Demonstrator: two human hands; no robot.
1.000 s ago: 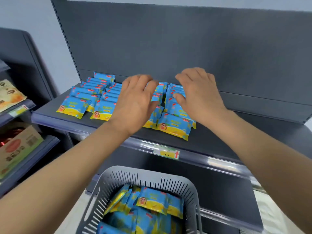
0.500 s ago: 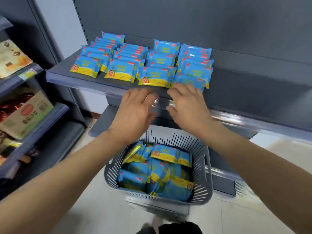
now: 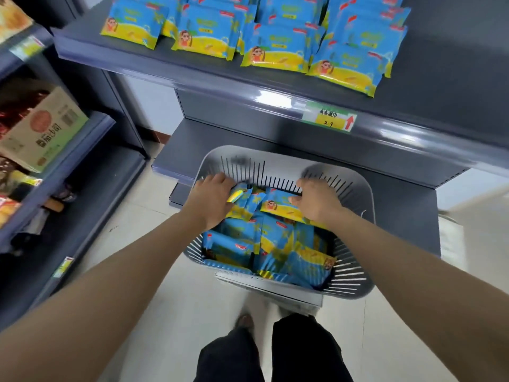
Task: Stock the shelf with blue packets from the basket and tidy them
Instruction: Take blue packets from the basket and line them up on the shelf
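Both hands are down in the basket (image 3: 355, 274) at my feet, since the loose blue packets (image 3: 242, 244) lie heaped there; left hand (image 3: 212, 201) curls its fingers round an upright packet (image 3: 237, 194), right hand (image 3: 316, 201) pinches a flat packet (image 3: 278, 206); the shelf (image 3: 440, 64) above has room beside its four rows.

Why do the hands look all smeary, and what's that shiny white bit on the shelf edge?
Head view: the left hand and right hand in the basket are smeared by motion blur; the white streak on the shelf edge is reflected glare.
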